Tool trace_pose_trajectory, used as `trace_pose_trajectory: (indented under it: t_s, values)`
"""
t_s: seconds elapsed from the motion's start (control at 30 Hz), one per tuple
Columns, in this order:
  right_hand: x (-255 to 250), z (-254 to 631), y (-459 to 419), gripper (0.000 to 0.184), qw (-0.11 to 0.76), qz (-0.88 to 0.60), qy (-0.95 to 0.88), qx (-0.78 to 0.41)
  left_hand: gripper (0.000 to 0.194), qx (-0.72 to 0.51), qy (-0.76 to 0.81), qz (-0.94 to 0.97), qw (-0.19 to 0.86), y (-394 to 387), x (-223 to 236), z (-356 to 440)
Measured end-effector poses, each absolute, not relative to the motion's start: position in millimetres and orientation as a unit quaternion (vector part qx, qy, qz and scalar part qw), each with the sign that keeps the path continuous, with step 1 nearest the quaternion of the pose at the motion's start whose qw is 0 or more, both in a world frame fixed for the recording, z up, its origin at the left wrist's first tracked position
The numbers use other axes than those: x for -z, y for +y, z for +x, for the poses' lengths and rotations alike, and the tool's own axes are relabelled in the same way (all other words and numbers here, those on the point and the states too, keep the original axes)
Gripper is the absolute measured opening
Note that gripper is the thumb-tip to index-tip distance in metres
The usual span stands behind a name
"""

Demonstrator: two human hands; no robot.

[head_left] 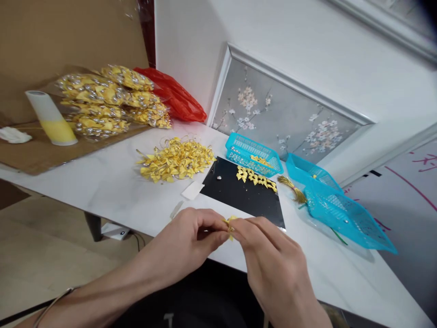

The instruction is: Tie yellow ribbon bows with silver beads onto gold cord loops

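A small yellow ribbon bow is pinched between both hands above the table's front edge. My left hand grips it from the left with thumb and forefinger. From the right, my right hand closes its fingertips on the same bow, hiding part of it. Just beyond the hands lies a black mat. A row of yellow bows rests along its far side, and one silver bead sits near its left end. A heap of yellow bows with beads lies to the left.
Bagged yellow bows are stacked at the back left by a red plastic bag and a yellow-white cone. A blue basket stands behind the mat. Gold wire ties and more blue trays lie right. A white paper piece is left.
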State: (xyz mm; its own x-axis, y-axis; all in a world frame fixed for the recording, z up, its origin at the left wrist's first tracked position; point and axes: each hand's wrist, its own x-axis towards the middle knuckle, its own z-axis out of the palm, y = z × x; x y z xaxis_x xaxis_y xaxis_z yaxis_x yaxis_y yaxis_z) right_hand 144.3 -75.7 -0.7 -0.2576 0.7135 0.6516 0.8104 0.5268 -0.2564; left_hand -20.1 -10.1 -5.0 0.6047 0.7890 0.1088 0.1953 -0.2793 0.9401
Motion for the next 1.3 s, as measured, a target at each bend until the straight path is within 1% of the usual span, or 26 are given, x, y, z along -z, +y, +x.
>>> trace_pose_trajectory:
  t_s: [0.07,0.13,0.23,0.33,0.43,0.57,0.67,0.87,0.93,1.0,1.07,1.13,1.2,1.3]
  values:
    - [-3.5,142.4,-77.5,0.035,0.397,-0.47,-0.789,0.016,0.023,-0.309,0.321,0.765,0.465,-11.0,7.3,-19.1]
    - [-8.4,141.1,-76.6,0.039,0.42,-0.466,-0.779,-0.01,0.025,-0.317,0.314,0.785,0.429,-12.3,9.7,-18.1]
    - [-14.9,141.7,-70.3,0.03,0.44,-0.479,-0.76,-0.014,0.024,-0.323,0.316,0.806,0.383,-13.8,11.0,-17.7]
    - [-17.2,146.1,-61.9,0.02,0.433,-0.508,-0.743,-0.044,0.024,-0.325,0.327,0.81,0.361,-14.4,9.7,-18.8]
    - [-14.3,151.6,-56.3,0.017,0.424,-0.526,-0.732,-0.09,0.024,-0.337,0.331,0.796,0.378,-14.1,8.5,-19.1]
    - [-7.7,156.3,-54.3,0.017,0.422,-0.534,-0.718,-0.147,0.014,-0.365,0.32,0.746,0.457,-12.7,9.5,-17.4]
    - [-6.3,157.5,-54.0,0.018,0.422,-0.53,-0.713,-0.178,0.012,-0.341,0.316,0.729,0.502,-11.2,13.0,-17.4]
    - [-8.2,152.4,-57.1,0.017,0.434,-0.508,-0.73,-0.141,0.021,-0.299,0.313,0.749,0.501,-5.5,18.8,-17.4]
    - [-5.7,148.0,-60.3,0.021,0.443,-0.462,-0.758,-0.127,0.03,-0.293,0.308,0.731,0.534,-2.9,17.8,-16.0]
    - [-2.3,143.6,-64.3,0.025,0.432,-0.415,-0.793,-0.11,0.037,-0.288,0.306,0.691,0.588,-0.6,16.8,-15.1]
    - [0.2,140.2,-68.3,0.026,0.395,-0.392,-0.826,-0.095,0.035,-0.277,0.304,0.651,0.638,1.0,16.8,-15.2]
    - [1.3,138.9,-71.5,0.026,0.353,-0.383,-0.849,-0.085,0.028,-0.263,0.299,0.633,0.664,1.6,17.7,-16.5]
    - [1.5,139.9,-72.9,0.026,0.332,-0.379,-0.861,-0.071,0.021,-0.257,0.302,0.635,0.663,1.3,18.4,-18.2]
    - [2.8,145.1,-70.7,0.023,0.34,-0.396,-0.853,-0.001,0.015,-0.265,0.309,0.664,0.627,-0.7,16.5,-19.6]
